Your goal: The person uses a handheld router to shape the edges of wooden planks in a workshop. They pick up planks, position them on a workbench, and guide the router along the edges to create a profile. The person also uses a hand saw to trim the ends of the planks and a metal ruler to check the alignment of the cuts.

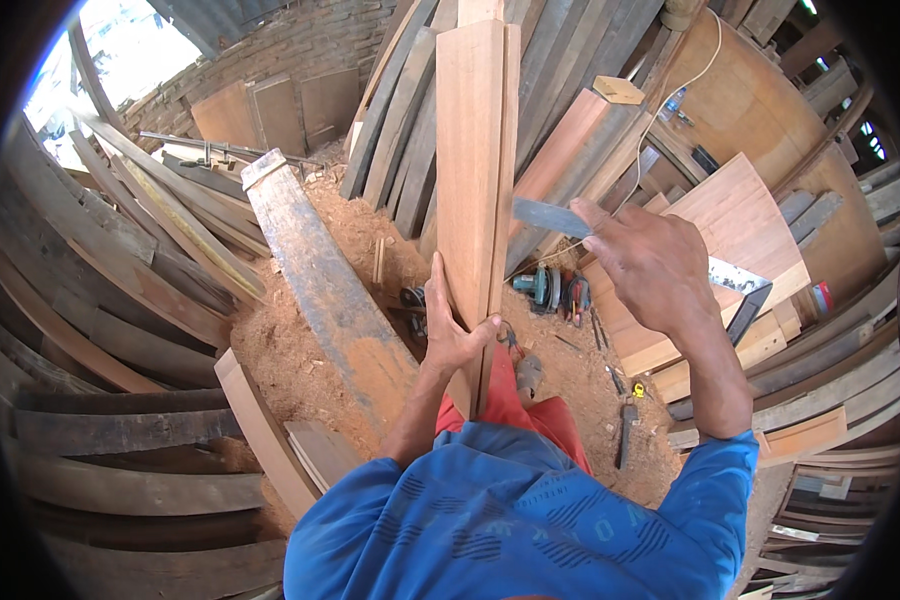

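Observation:
A long reddish-brown wooden board stands tilted in front of me, with a groove or step running along its right side. Its lower end reaches down by my red-trousered legs. My left hand is closed around the lower part of the board, thumb across the right edge and fingers along the left. In my closed right hand is a flat grey metal blade; my grip hides its other end. The blade's tip meets or lies very near the board's right edge; I cannot tell which.
A stained thick plank lies to the left over wood shavings. Ahead on the floor are a teal power tool and a yellow tape measure. A hammer-like tool lies closer. Pale boards are at right; stacked timber lines the left.

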`<state>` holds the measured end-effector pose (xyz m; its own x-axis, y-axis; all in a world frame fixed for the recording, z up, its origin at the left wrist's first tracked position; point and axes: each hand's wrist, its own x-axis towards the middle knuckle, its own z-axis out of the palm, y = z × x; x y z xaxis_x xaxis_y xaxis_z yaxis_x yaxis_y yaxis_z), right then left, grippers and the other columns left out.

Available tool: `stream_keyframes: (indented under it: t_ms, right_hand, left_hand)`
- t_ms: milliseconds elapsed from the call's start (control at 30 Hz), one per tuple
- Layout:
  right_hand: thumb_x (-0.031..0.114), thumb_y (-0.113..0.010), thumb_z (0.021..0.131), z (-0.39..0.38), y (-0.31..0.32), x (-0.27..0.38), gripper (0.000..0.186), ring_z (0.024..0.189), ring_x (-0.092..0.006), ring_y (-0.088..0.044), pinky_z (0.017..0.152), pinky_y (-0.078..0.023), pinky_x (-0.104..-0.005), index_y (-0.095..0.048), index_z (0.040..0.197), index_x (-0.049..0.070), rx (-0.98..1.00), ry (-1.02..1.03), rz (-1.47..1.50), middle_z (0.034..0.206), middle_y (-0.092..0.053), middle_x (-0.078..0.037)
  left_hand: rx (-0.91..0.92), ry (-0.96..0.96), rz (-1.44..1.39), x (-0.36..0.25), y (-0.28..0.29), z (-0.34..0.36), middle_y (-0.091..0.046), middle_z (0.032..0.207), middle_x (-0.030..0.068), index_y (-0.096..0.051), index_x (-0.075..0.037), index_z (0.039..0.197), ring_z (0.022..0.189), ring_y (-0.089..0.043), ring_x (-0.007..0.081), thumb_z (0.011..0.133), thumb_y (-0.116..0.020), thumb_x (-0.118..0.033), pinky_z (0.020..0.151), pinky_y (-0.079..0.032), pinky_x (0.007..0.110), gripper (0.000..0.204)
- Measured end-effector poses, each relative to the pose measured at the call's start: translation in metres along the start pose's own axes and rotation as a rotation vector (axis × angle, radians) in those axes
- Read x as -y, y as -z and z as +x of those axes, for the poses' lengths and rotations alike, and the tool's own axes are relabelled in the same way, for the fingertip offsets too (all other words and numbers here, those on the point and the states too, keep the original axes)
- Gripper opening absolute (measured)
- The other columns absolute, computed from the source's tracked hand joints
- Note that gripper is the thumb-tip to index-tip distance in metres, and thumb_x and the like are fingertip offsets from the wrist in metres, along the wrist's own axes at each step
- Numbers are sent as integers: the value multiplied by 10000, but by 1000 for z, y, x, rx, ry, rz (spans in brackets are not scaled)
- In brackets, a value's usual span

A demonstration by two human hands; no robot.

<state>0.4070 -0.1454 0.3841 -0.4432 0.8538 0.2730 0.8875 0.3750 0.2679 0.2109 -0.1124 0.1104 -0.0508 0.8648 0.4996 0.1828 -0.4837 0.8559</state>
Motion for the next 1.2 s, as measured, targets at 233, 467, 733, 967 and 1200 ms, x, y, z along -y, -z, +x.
stream_keyframes:
  t_ms: [233, 467, 733, 967, 1200]
  right_hand:
    - [249, -599, 970, 5, 0, 5, 322, 732, -319, -671, 617, -510, -453, -620, 1275, 149, 21, 5, 39, 797, -637, -88]
    - [247, -617, 960, 1, -1, 2, 312, 696, -321, -676, 585, -514, -448, -627, 1252, 137, -19, 11, 45, 775, -640, -92]
    - [253, -623, 955, -1, -4, -1, 310, 689, -323, -682, 580, -521, -448, -642, 1235, 123, -19, -3, 40, 768, -643, -99]
    - [241, -618, 953, 0, -5, -1, 299, 730, -335, -700, 610, -540, -456, -654, 1221, 114, -16, -16, 27, 803, -669, -111]
    - [250, -624, 947, 3, -9, -5, 283, 741, -338, -699, 624, -545, -457, -670, 1195, 122, -1, -35, -5, 800, -677, -110]
  left_hand:
    - [31, 19, -136, 2, 0, 0, -364, 1459, 282, -79, 102, 1573, 1374, -397, 374, 664, -810, -290, 1160, -310, 468, 1230]
    - [95, 84, -301, 3, -1, -1, -288, 1546, 289, -39, 93, 1578, 1451, -328, 386, 674, -785, -277, 1198, -270, 463, 1229]
    - [69, 33, -117, -2, -5, -1, -347, 1465, 275, -69, 90, 1576, 1371, -394, 375, 658, -814, -261, 1161, -315, 465, 1233]
    - [67, 95, -102, -11, -7, -6, -264, 1561, 260, -64, 74, 1582, 1450, -325, 349, 659, -798, -200, 1197, -277, 453, 1211]
    - [-7, 84, 134, -23, -8, -11, -363, 1427, 245, -81, 76, 1575, 1348, -374, 372, 636, -854, -211, 1151, -316, 471, 1249]
